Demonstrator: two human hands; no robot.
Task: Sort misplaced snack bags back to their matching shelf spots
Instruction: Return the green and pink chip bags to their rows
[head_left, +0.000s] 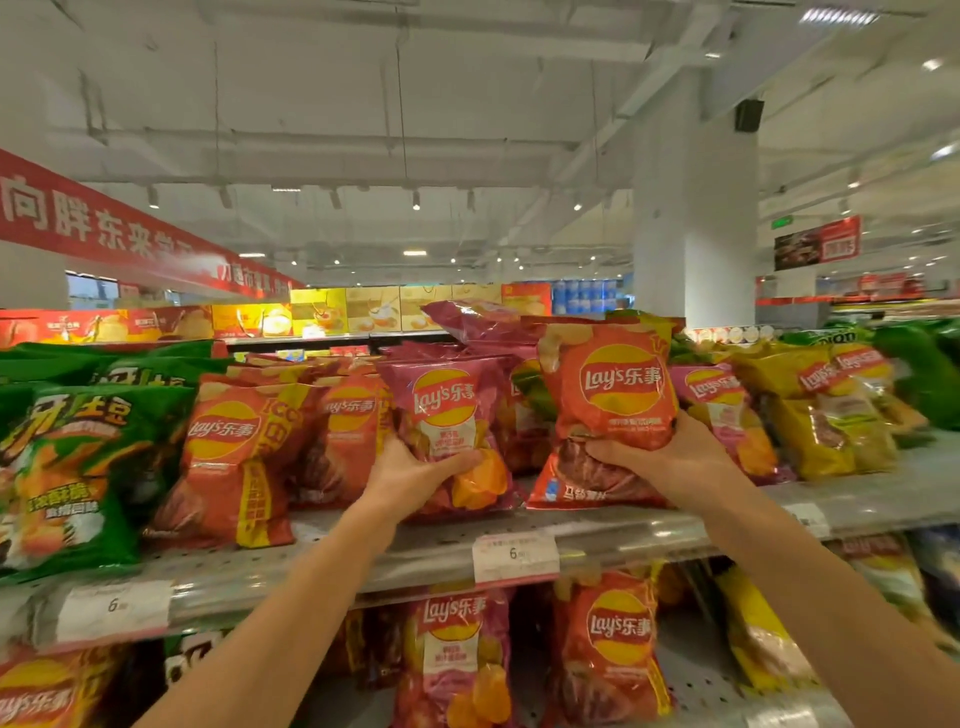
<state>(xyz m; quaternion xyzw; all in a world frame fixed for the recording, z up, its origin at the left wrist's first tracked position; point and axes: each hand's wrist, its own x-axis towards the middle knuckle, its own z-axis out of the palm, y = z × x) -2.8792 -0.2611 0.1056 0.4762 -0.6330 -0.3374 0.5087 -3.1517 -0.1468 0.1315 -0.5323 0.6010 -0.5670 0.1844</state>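
From the head camera, both arms reach up to the upper shelf (613, 540) of a snack aisle. The left hand (415, 475) grips a pink chip bag (447, 415) low on its front, fingers (457, 461) curled round the lower part and clamped on it. This bag stands upright at the shelf's front, between a row of red bags (234, 457) on its left and the bag in the other hand.

The right hand (665, 452) grips a red chip bag (613, 400) near its lower middle, fingers wrapped across the crumpled foil and closed on it. The bag is held upright and looks lifted a little in front of the pink bags (711, 395) behind it, so it seems to sit in the wrong row. Yellow bags (821, 410) stand further right, green bags (78, 457) at far left. Price tags (514, 556) hang on the shelf edge, and more pink and red bags fill the shelf below.

The likely trouble is a mix-up: both bags carry the same logo and similar warm colours, so one could go back into the wrong row. The bags are puffy and slick, and each is held by one hand only, so a loose grip could let one slip. Pushing a bag into a tightly packed row could topple its neighbours off the front edge.
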